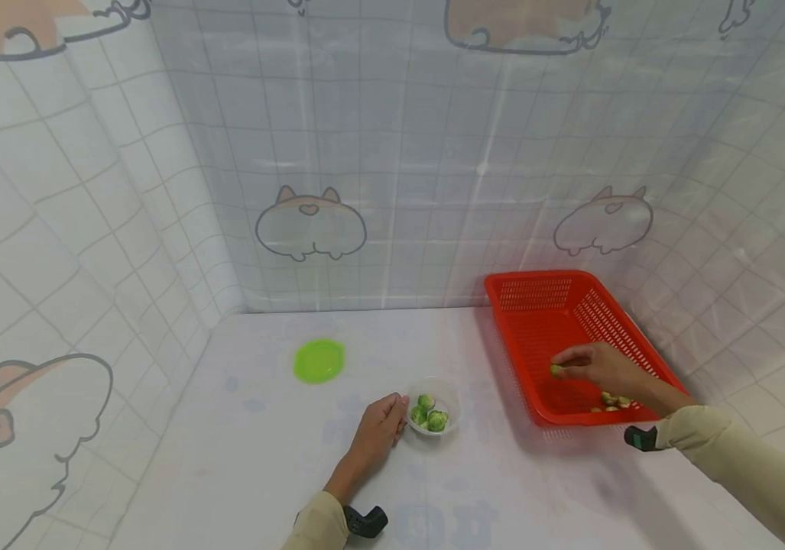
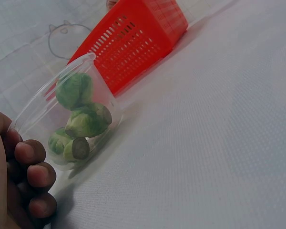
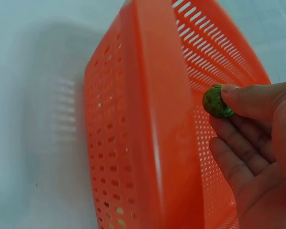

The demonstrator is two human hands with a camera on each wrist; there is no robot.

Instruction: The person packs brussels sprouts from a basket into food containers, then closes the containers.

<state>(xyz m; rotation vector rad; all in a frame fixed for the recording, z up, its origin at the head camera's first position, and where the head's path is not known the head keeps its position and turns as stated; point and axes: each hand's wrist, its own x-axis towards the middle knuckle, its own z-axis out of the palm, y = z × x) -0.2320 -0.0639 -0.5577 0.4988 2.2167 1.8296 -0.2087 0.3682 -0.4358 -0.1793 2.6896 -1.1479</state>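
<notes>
At the left side of a clear plastic bowl (image 1: 452, 397), my left hand (image 1: 377, 429) grips the rim between thumb and curled fingers. Inside the bowl (image 2: 40, 102) lie three green Brussels sprouts (image 1: 437, 421), two showing cut stems in the left wrist view. My right hand (image 1: 601, 368) is over the red basket (image 1: 536, 321), pinching one Brussels sprout (image 3: 214, 101) between thumb and fingertips. Its other fingers are loosely bent below the sprout. More sprouts (image 1: 608, 399) sit in the basket's near right corner, partly hidden by the right wrist.
A bright green round lid (image 1: 319, 361) lies flat on the white table (image 1: 248, 458), behind and left of the bowl. The basket's slotted walls stand higher than the bowl, close to the right side curtain (image 1: 763, 305). A tile-patterned curtain (image 1: 426, 229) hangs along the back edge.
</notes>
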